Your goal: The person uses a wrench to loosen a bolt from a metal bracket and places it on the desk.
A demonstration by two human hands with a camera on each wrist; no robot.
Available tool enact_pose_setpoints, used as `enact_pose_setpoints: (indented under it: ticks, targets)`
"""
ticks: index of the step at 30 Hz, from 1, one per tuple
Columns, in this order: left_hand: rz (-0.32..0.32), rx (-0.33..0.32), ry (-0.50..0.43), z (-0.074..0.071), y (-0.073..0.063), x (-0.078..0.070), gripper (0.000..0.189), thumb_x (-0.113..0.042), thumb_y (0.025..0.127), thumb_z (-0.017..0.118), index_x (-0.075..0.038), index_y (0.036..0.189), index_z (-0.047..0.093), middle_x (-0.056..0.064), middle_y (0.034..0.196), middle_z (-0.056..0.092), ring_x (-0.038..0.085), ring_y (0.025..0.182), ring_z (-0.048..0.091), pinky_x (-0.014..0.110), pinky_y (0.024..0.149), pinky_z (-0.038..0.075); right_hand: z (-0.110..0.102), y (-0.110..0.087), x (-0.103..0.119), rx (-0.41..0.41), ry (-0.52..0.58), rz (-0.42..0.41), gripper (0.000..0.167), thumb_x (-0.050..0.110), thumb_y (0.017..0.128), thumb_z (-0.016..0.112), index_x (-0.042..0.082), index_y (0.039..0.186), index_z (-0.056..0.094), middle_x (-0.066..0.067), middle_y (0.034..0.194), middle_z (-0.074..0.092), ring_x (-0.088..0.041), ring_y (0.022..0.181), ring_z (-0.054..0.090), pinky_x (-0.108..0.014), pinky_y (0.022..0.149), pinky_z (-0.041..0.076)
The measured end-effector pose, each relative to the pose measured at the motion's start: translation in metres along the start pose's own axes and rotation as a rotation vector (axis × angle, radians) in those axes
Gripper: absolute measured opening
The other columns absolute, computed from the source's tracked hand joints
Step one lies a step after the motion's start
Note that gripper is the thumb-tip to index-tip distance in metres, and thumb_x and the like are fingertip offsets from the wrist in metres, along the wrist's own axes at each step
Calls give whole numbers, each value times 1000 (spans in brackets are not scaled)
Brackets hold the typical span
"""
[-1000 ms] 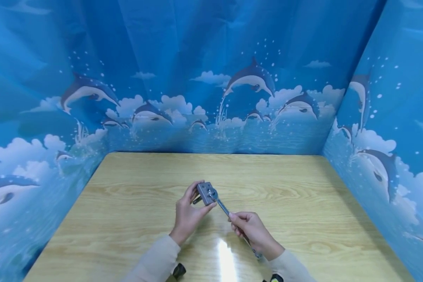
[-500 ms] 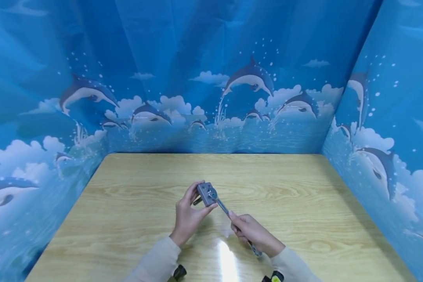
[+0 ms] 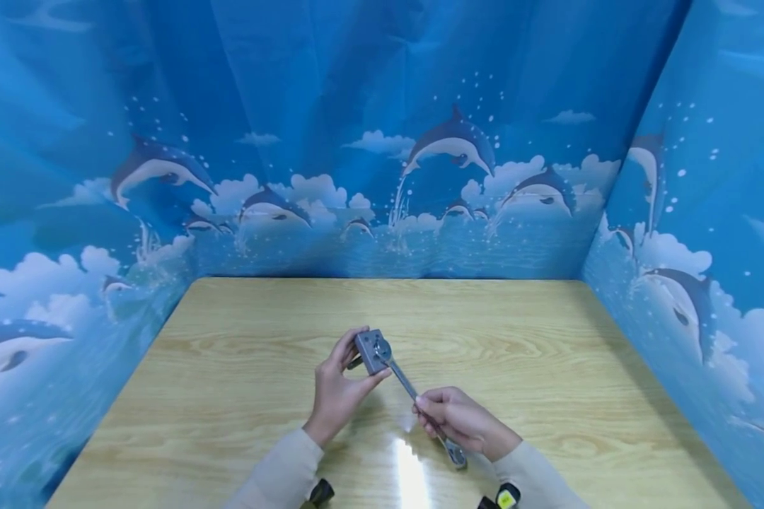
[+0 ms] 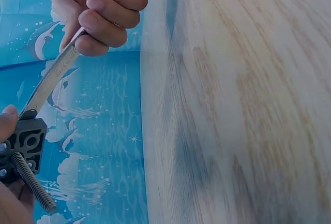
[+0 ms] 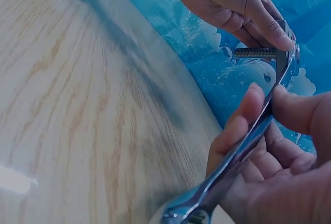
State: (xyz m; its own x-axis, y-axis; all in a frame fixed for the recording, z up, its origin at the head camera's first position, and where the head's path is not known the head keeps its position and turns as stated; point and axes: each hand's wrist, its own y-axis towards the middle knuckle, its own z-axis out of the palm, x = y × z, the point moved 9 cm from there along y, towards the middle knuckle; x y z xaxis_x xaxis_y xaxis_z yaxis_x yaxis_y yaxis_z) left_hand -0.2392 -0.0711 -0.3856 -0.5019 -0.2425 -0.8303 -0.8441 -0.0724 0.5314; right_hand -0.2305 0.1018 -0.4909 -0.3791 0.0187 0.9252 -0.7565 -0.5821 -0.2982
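My left hand (image 3: 337, 396) holds a small grey block (image 3: 366, 358) above the table, thumb at its near edge and fingers at its far edge. A threaded bolt (image 4: 33, 182) sticks out of the block's back, seen in the left wrist view and, as a threaded shaft (image 5: 253, 53), in the right wrist view. On the block's front face sits the ring end of a steel wrench (image 3: 404, 382), covering the spot where it meets the block. My right hand (image 3: 461, 420) pinches the wrench's handle between thumb and curled fingers, its other end (image 3: 456, 456) pointing back toward me.
A light wood-grain table (image 3: 261, 318) lies under both hands, with a bright light reflection at its front. Blue dolphin-print sheets (image 3: 382, 141) stand behind it and along both sides. Dark straps or devices (image 3: 321, 491) show at the wrists.
The wrench's free end has swung slightly left and toward me. My right hand has shifted a little toward me and its fingers sit looser on the handle. The left hand and block barely move.
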Motion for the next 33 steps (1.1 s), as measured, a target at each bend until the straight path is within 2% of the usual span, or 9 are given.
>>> enact_pose_setpoints:
  ticks: [3,4,10,15,19,23,26,29,33]
  targets:
    - [-4,11,6,-1,1,-13,75,6,61,84,7,128,51,23,125,60,33,109,63,35,93,54,-4,0,0,-39,-24,-2,29,16,95,57,-12,98,60,-1,76,60,-7,64,53,-16,59,50]
    - [4,13,5,-1,1,-13,75,6,61,84,7,129,51,24,125,60,33,109,63,35,92,54,-5,0,0,-48,-36,-5,31,17,94,58,-14,100,59,-1,76,60,-7,64,54,-16,59,50]
    - [16,70,-52,2,0,10,78,1,61,86,-1,131,51,17,127,61,28,111,63,31,93,54,-22,1,10,-92,-182,-44,39,19,95,59,-18,106,57,1,74,63,-6,65,55,-17,59,50]
    - [35,208,-82,8,-1,10,76,-9,65,85,-8,133,51,6,133,58,20,118,59,28,101,47,-48,3,29,-174,-415,-76,37,24,94,62,-12,105,64,-1,74,63,-15,70,58,-28,67,50]
    - [22,321,-111,14,-6,9,77,-6,65,85,-11,133,52,2,133,58,17,121,57,29,105,44,-63,5,50,-186,-602,-88,30,26,93,64,-2,101,69,-4,76,63,-23,72,56,-31,60,46]
    - [29,442,-145,24,-12,8,80,2,63,84,-11,134,51,3,132,59,19,119,58,34,104,46,-69,12,76,-119,-772,-154,18,20,92,65,4,95,72,-8,81,67,-21,71,54,-28,58,46]
    - [41,542,-172,33,-19,6,80,4,63,84,-10,134,50,4,132,59,21,116,60,37,103,48,-65,16,99,-23,-912,-233,12,18,90,67,8,92,73,-6,85,70,-15,74,59,-30,65,52]
    - [40,636,-169,43,-27,8,78,-1,65,84,-10,135,51,3,131,60,18,114,61,38,103,48,-52,18,124,86,-1051,-313,11,20,88,69,11,91,74,2,88,71,-10,81,64,-36,76,57]
    - [39,752,-161,56,-40,10,74,-14,70,83,-10,136,49,3,130,61,15,115,60,35,105,46,-25,20,152,196,-1272,-411,10,26,83,73,17,87,75,12,84,69,-5,81,60,-37,81,53]
